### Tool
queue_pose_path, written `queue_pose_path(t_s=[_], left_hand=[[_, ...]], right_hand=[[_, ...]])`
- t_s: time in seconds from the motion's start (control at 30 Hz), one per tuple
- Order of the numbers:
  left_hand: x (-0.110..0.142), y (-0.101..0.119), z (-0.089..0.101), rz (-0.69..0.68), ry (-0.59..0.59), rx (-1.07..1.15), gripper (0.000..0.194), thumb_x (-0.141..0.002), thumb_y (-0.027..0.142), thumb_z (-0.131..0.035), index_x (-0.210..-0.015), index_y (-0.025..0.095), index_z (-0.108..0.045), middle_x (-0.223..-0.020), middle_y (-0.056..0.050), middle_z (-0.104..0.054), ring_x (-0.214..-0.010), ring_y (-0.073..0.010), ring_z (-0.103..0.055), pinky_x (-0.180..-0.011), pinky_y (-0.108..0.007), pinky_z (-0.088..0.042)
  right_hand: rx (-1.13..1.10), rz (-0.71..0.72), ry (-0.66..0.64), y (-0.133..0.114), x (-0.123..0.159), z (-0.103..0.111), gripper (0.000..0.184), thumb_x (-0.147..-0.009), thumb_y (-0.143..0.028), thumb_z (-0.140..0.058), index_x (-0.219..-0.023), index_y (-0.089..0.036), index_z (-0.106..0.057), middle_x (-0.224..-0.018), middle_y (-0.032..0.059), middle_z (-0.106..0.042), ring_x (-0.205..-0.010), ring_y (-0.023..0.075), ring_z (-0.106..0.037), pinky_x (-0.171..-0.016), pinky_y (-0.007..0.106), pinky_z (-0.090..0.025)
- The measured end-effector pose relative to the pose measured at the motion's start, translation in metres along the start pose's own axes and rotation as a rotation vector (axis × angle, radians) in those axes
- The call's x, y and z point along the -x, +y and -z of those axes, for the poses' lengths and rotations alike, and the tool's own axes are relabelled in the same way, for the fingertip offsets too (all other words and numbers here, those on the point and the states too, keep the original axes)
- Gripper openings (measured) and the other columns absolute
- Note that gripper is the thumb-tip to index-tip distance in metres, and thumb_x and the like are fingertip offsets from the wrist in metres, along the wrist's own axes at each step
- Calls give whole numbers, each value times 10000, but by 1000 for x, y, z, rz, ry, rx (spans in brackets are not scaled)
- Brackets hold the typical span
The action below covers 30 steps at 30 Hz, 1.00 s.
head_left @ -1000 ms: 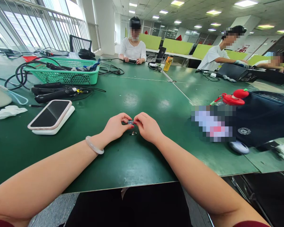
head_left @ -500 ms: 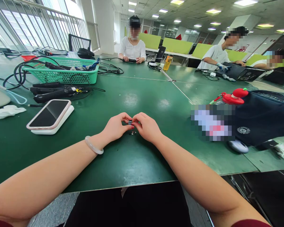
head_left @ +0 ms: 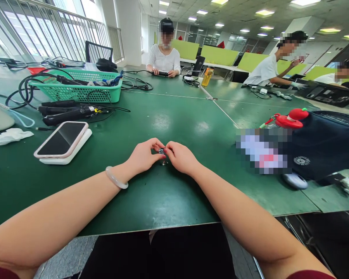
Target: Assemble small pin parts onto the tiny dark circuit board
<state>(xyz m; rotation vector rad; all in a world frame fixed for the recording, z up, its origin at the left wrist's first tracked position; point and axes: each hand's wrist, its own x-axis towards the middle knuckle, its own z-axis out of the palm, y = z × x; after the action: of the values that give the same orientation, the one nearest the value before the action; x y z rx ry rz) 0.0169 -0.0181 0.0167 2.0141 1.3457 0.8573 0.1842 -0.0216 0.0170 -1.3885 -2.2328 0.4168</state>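
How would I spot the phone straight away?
On the green table, find the basket at the left. Nearer the camera, the phone lies face up on a white slab. Unlike the slab and white tissue, it has a dark screen and pale pink rim.

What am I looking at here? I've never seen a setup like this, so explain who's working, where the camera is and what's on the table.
There's no robot: these are a person's two bare hands, seen by one camera worn on their head, looking forward and down.

The left hand holds a small part between thumb and fingers. The fingertips of the right hand meet its edge; whether they grip it too, I can't tell. It's too small to identify. A tiny piece lies just below it.

On the green table, a phone rests on a white object to the left, with a green basket of cables and other items behind. A dark bag lies to the right. Other people are farther off.
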Motion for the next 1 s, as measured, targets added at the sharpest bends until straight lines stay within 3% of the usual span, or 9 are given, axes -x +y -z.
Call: queue_pose_path(t_s=[0.23,0.43,0.7,0.83,1.0], left_hand=[[0,-3,0,23,10,-43,239,-668,328,-664,-874,219,-607,-797,-2,-641,-803,-174,-597,-770,-311,-456],[-3,-8,2,70,31,-111,223,-678,296,-653,-881,215,-610,-804,-2,-642,-764,-166,-600,-717,-293,-457],[-2,-10,1,97,29,-126,228,-675,315,-653,-871,213,-599,-804,-3,-643,-737,-162,-596,-691,-288,-456],[-2,-10,1,98,34,-140,221,-672,311,-655,-864,215,-602,-800,-1,-642,-738,-163,-593,-689,-286,-457],[-3,-10,1,87,31,-157,209,-672,293,-653,-860,218,-601,-794,2,-642,-734,-164,-595,-682,-285,-453]], right_hand=[[-72,-34,-61,10,-1,2,225,-911,-277,-379,-827,-194,-571,-757,-3,-597,-694,113,-509,-620,222,-333],[-48,81,-160,18,0,3,46,-784,-195,-599,-797,-197,-643,-719,-26,-523,-678,88,-472,-636,203,-334],[-140,75,-237,12,4,7,165,-710,-190,-679,-873,-208,-657,-715,-45,-528,-634,74,-456,-620,205,-346],[-144,44,-197,15,3,7,91,-781,-236,-606,-843,-205,-664,-699,-39,-529,-631,76,-458,-625,210,-351],[-61,103,-171,19,0,1,65,-762,-218,-640,-819,-208,-669,-714,-27,-527,-688,88,-480,-641,207,-344]])
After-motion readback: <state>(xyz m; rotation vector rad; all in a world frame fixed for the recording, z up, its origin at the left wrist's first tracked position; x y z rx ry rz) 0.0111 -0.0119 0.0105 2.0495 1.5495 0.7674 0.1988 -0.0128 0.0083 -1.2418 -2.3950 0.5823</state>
